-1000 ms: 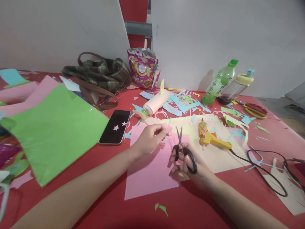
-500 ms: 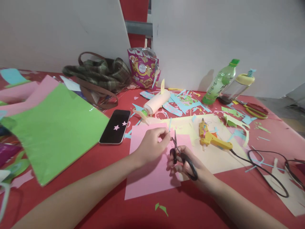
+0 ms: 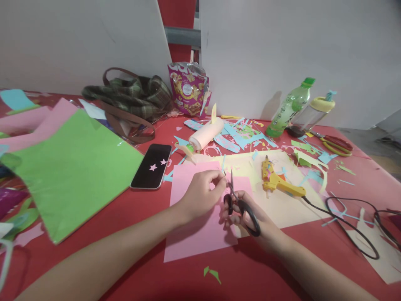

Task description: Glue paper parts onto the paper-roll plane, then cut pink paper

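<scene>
In the right grip (image 3: 262, 223), black-handled scissors (image 3: 232, 191).

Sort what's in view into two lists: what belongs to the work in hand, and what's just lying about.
In use, by the look of it:
- black-handled scissors, in the right hand
- left hand, fingertips pinched near the blades
- pink sheet beneath

Apparently just lying about:
- phone
- plaid bag
- snack bag
- green-capped bottle

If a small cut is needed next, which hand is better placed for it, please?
Probably the right: the right hand holds the black-handled scissors, blades parted, close to the pinched fingertips of the left hand.
</scene>
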The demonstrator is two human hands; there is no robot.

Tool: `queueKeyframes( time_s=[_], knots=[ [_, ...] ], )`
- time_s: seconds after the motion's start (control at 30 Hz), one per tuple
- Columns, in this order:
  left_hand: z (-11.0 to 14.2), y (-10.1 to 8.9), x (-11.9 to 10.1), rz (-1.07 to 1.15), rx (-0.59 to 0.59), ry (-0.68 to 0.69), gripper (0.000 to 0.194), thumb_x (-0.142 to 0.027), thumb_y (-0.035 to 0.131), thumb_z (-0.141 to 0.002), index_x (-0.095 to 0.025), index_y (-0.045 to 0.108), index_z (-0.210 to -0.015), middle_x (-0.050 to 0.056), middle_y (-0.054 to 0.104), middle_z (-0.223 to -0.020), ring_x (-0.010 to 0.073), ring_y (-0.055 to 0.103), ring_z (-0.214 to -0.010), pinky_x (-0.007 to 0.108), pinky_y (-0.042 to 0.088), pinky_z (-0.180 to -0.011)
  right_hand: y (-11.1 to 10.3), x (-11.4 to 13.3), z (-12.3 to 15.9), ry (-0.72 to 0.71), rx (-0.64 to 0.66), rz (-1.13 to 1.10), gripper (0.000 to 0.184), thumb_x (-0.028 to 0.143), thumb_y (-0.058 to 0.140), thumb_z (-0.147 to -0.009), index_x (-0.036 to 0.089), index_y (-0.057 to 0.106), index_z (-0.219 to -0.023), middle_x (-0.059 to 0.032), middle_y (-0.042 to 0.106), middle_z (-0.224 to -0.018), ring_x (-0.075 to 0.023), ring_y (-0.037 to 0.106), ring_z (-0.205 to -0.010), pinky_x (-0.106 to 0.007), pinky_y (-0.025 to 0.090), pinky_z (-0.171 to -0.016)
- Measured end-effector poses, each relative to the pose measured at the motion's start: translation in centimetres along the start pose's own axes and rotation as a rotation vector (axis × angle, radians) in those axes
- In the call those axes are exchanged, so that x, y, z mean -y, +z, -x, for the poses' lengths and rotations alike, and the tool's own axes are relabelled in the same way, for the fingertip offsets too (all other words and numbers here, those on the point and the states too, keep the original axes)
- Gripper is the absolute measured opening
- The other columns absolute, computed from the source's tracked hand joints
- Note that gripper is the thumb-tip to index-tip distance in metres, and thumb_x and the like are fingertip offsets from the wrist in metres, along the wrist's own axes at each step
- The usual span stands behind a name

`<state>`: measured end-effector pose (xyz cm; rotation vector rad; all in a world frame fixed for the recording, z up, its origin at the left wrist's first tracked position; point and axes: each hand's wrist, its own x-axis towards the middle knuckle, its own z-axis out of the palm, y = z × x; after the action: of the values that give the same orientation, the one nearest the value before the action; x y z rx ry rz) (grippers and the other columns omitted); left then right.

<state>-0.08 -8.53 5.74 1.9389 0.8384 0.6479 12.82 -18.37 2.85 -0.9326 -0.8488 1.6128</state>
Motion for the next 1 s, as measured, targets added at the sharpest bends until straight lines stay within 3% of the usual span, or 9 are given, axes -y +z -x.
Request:
queueKeyframes(
  time_s=[0.43,1.0],
  knots=[
    [0.20,0.40,0.02,0.105,-0.040,-0.015,0.021,-0.021,0.039,-0.077,-0.016,0.041,-0.057,-0.003,0.048,-0.060,0.0087,0.046,-0.060,0.021,0.037,-0.060,-0.27,-0.17,0.02,-0.011,0.051,-0.003,0.034,0.043,0.057,-0.070,0.024,0.039,-0.092,-0.0035,0.051,-0.082,-0.0170,0.052,-0.077,-0.033,0.041,-0.067],
    [-0.15,-0.26,-0.08,-0.132,-0.021,0.103,0.020,-0.018,0.037,-0.077,-0.015,0.046,-0.059,-0.002,0.052,-0.059,0.0090,0.048,-0.058,0.019,0.037,-0.055,-0.47,-0.28,-0.04,0.005,0.040,0.040,0.029,0.044,0.054,-0.072,0.024,0.040,-0.089,-0.0029,0.052,-0.081,-0.0150,0.052,-0.070,-0.031,0.038,-0.066]
  ],
)
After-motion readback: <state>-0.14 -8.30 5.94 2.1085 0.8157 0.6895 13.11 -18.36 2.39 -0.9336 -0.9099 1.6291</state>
